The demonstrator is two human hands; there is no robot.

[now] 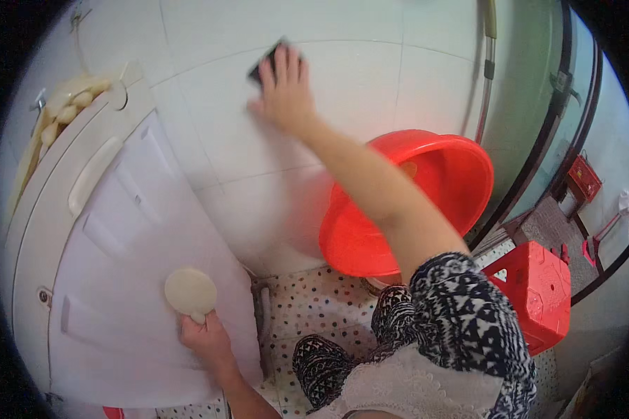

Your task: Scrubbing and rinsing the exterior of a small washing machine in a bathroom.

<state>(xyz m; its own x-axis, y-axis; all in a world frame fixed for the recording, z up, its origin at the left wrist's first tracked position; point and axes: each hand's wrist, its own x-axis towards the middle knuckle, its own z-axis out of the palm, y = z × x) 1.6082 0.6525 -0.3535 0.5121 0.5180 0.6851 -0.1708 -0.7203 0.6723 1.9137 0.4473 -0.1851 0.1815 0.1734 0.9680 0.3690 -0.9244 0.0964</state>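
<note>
My right hand (284, 98) is stretched out to the white tiled wall (342, 91). Under its fingers it presses a dark, flat scrubbing pad (264, 64) against the tiles; part of the pad is hidden by the hand. Lower left, my left hand (208, 340) grips the short stem of a round, flat, cream-coloured disc (191, 292). The disc is in front of the white side panel (119, 279) of a bathtub. I cannot tell whether it touches the panel.
A large red basin (356, 244) leans tilted near the wall, below my right arm. At right are a red plastic stool (545, 297) and a dark-framed glass door (545, 119). A pole (489, 84) stands against the wall. Speckled tiles (300, 307) cover the floor.
</note>
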